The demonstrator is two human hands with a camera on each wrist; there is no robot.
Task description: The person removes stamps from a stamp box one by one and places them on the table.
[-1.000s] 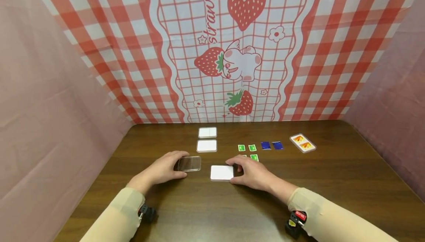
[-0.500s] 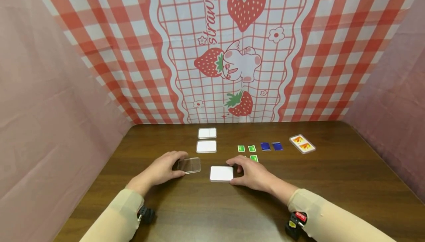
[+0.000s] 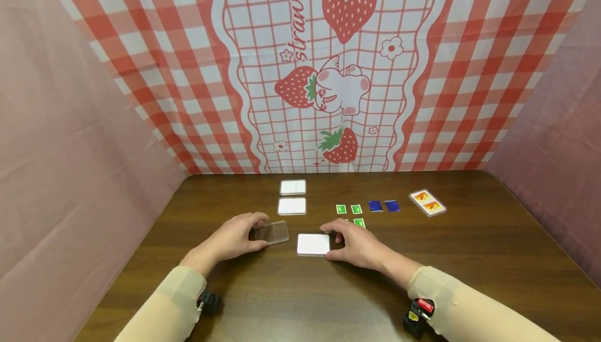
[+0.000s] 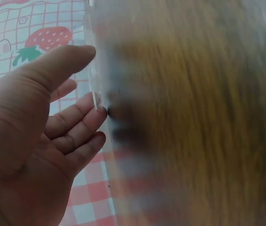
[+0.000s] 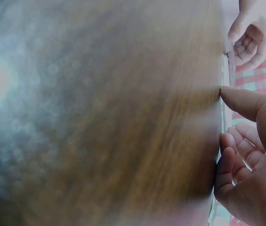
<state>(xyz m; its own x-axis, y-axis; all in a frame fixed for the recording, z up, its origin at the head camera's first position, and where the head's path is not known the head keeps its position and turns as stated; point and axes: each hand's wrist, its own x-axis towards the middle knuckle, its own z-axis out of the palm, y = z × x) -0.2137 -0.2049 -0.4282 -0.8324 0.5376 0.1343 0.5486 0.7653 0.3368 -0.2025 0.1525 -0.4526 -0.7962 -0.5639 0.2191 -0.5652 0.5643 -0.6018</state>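
Brown table (image 3: 300, 300) spreads between the sleeves (image 3: 159, 303) at lower centre. Mid-frame, the right hand (image 3: 355, 245) grips the white card (image 3: 313, 245) by its right end; the left hand (image 3: 235, 235) pinches the clear plate (image 3: 276, 232), now shifted rightward, narrowing the gap between facing edges. Beyond, green squares (image 3: 357, 209) and two white panels (image 3: 291, 206) limit the room.

Cloth-walled booth, probably a recording set-up; home, office or lab, I cannot tell. I work at a brown table (image 3: 300, 295). Pink sheet (image 3: 84, 149) on my left, mauve sheet (image 3: 547, 138) on my right, strawberry-print curtain (image 3: 324, 71) ahead, small black cameras (image 3: 414, 324) at my wrists.
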